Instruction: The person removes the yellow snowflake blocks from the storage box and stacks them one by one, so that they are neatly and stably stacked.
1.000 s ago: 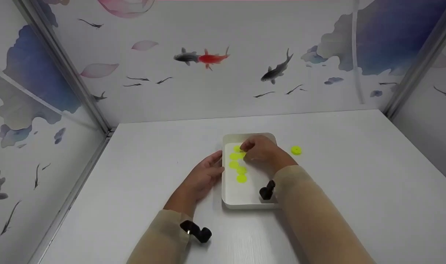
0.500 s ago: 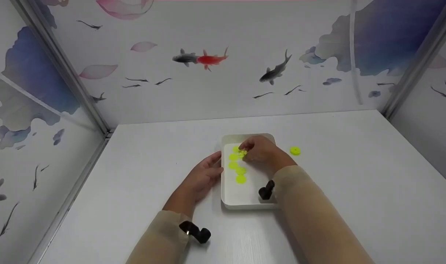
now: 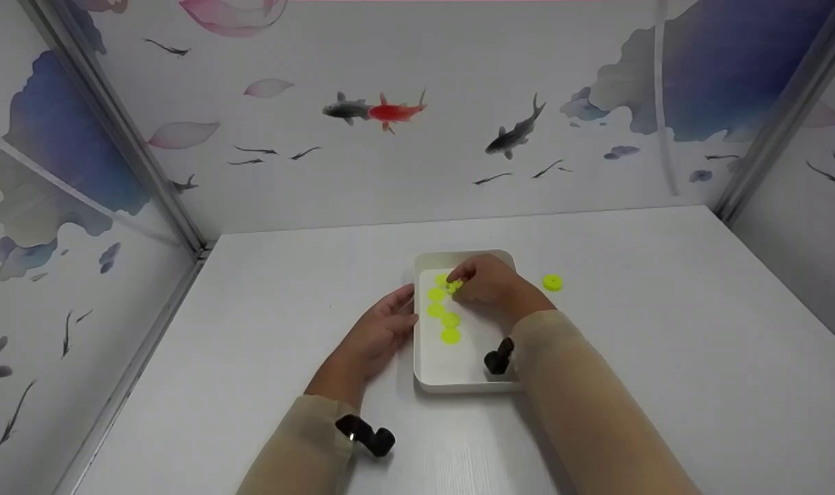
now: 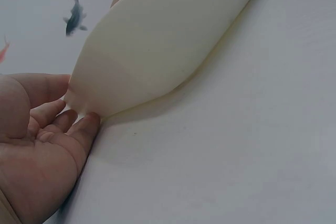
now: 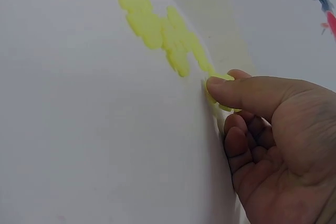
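Note:
A white rectangular tray (image 3: 469, 371) lies on the table. My left hand (image 3: 383, 333) rests on its left wall; in the left wrist view the fingertips (image 4: 90, 121) touch the outside of that wall. My right hand (image 3: 486, 282) reaches over the tray and pinches a bright yellow notched disc (image 3: 455, 285) between thumb and forefinger. The right wrist view shows this disc partly hidden behind the thumb (image 5: 218, 88). Several flat yellow discs (image 3: 451, 335) lie in an uneven row on the tray floor, close together toward its left side.
Another yellow disc (image 3: 552, 282), seemingly thicker, lies on the table (image 3: 630, 309) right of the tray. White panels (image 3: 431, 185) with printed fish stand behind and at both sides. A black camera mount (image 3: 372, 436) sits at the left cuff.
In the right hand, the pinched disc has turned, showing its notched face more fully. The left hand stays against the tray. The view has shifted very slightly.

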A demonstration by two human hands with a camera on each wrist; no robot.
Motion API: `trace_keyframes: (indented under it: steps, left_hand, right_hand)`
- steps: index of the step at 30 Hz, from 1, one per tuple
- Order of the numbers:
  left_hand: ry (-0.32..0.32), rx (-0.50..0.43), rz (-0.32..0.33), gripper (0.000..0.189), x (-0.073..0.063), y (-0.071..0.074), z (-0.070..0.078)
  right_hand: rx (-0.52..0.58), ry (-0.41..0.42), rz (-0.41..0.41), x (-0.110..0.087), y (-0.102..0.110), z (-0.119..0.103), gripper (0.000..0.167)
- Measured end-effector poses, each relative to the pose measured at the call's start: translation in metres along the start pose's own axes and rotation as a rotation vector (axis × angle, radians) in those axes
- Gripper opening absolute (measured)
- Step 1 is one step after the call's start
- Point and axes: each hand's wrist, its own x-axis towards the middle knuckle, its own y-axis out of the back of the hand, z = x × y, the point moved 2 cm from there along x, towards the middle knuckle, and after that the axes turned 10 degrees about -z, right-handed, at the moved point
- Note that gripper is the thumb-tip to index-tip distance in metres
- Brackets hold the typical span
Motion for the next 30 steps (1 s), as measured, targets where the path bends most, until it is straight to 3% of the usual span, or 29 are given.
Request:
trace_keyframes:
  steps: [5,13,22,30]
  left_hand:
    - [-0.003,0.002,-0.002,0.071,0.000,0.001,-0.001]
    - [-0.022,0.013,-0.016,0.070,0.000,0.000,0.000]
    - [-0.009,0.009,-0.004,0.071,0.000,0.000,-0.001]
    - [-0.015,0.007,0.002,0.072,0.001,0.000,-0.002]
  right_hand:
    - [0.022,0.028,0.012,0.000,0.001,0.000,0.016]
    - [0.075,0.043,0.040,0.002,0.002,0.000,0.021]
    - [0.045,0.075,0.078,0.006,0.003,-0.002,0.027]
    - [0.197,0.157,0.094,0.004,0.008,-0.018,0.027]
